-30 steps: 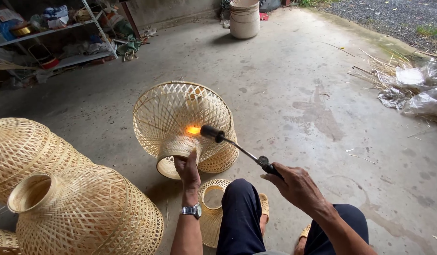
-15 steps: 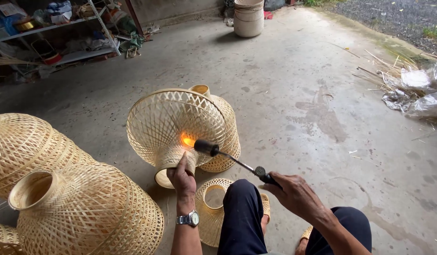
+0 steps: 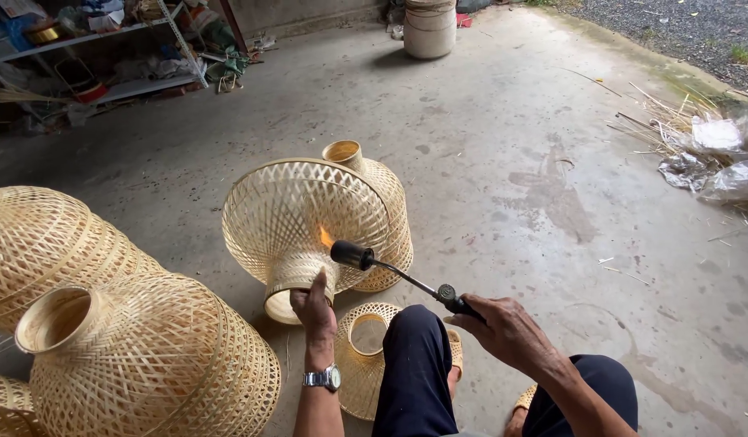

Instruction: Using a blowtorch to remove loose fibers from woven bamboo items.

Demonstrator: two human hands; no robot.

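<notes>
The left hand (image 3: 315, 311) has tipped the woven basket (image 3: 305, 222) up, fingers holding its neck, while the right hand (image 3: 507, 332) grips the torch (image 3: 390, 267), its flame now inside.

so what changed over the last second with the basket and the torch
The left hand has turned the woven basket, so its wide mouth faces more leftward and a second basket shows behind. The flame shrank. The right hand still grips the torch.
</notes>
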